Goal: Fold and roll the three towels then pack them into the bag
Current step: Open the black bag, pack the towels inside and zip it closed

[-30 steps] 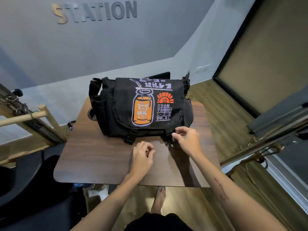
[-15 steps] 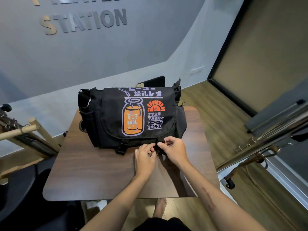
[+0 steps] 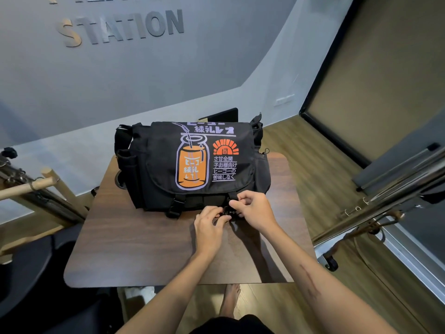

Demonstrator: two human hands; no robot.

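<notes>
Both bare forearms stretched forward and converging, left hand (image 3: 209,228) and right hand (image 3: 255,209) nearly touching, fingers curled in a pinching grip on something small and dark.

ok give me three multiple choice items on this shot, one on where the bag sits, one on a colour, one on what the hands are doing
1. Where is the bag?
A. on the wooden table
B. on the floor
C. hanging from a rack

2. What colour is the jar printed on the flap?
A. green
B. orange
C. red

3. What are the left hand and right hand doing?
A. resting flat on the table
B. lifting the bag by its strap
C. both pinching the bag's right-side buckle

Answers: 1 A, the bag rests on the tabletop; 2 B, the jar is filled orange; 3 C, both hands' fingertips meet at that buckle.
</notes>
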